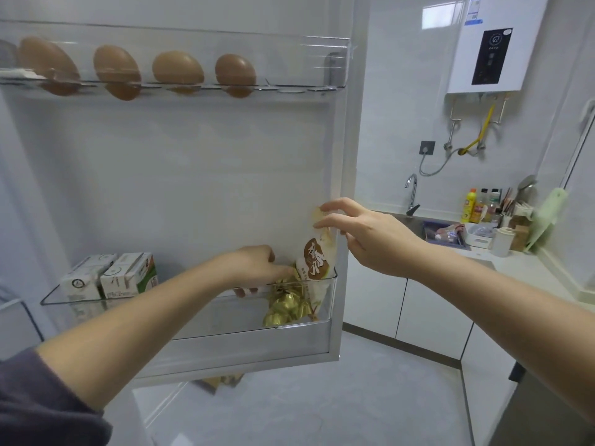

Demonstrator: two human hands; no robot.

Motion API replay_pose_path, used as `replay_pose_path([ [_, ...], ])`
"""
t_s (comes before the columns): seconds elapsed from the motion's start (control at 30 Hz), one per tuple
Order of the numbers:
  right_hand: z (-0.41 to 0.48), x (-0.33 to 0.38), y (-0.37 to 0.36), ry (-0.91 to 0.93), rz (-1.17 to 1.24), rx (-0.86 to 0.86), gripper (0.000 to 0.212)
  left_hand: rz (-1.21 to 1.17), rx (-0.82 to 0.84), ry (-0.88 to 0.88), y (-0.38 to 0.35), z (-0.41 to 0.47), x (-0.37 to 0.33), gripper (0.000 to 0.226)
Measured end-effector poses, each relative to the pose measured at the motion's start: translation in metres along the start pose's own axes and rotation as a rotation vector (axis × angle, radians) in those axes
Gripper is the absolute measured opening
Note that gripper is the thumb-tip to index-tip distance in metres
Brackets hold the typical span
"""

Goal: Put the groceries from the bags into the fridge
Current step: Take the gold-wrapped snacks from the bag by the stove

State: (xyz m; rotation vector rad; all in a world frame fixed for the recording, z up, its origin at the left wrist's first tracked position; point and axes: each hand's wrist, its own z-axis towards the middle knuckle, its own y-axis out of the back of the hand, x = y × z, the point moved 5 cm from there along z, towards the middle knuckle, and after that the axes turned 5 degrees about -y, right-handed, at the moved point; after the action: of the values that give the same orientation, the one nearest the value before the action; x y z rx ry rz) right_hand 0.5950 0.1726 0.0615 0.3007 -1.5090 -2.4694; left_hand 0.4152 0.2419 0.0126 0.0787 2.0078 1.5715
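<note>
In the head view, the left hand reaches into the right end of the lower door shelf, its grip seemingly pressed on the gold-wrapped pack there, though the fingertips are partly hidden. The right hand hovers with fingers spread and empty by the top of the upright brown-and-white packet at the shelf's right corner. To seat them well, steady the packet's top against the door's right wall while the left hand pushes the gold pack down below the shelf rim, clear of the milk cartons at the left end.

4 eggs, 2 milk cartons, 1 snack pkt.
</note>
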Motion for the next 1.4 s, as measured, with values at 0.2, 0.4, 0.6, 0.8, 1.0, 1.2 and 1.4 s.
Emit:
replay_pose_path([
  [0.2,-0.037,-0.016,0.018,-0.028,-0.014,-0.068,0.058,0.174,-0.292,-0.122,0.009,-0.030,-0.037,0.071],
  [0.4,-0.116,-0.050,0.033,-0.111,-0.041,-0.044,0.060,0.269,-0.588,-0.230,-0.020,-0.071,-0.110,0.078],
  [0.6,-0.230,-0.087,0.056,-0.293,-0.263,-0.094,0.075,0.396,-0.637,-0.354,-0.099,-0.100,-0.210,0.091],
  [0.8,-0.360,-0.127,0.073,-0.554,-0.433,-0.057,0.091,0.383,-0.514,-0.467,-0.200,-0.116,-0.310,0.099],
  [1.0,-0.499,-0.158,0.089,-0.946,-0.487,0.077,0.091,0.366,-0.340,-0.615,-0.298,-0.133,-0.405,0.097],
  [1.2,-0.641,-0.165,0.098,-1.299,-0.480,0.193,0.092,0.322,-0.162,-0.835,-0.396,-0.160,-0.494,0.093],
  [1.4,-0.758,-0.156,0.096,-1.627,-0.436,0.212,0.089,0.300,0.008,-1.074,-0.485,-0.194,-0.571,0.092],
])
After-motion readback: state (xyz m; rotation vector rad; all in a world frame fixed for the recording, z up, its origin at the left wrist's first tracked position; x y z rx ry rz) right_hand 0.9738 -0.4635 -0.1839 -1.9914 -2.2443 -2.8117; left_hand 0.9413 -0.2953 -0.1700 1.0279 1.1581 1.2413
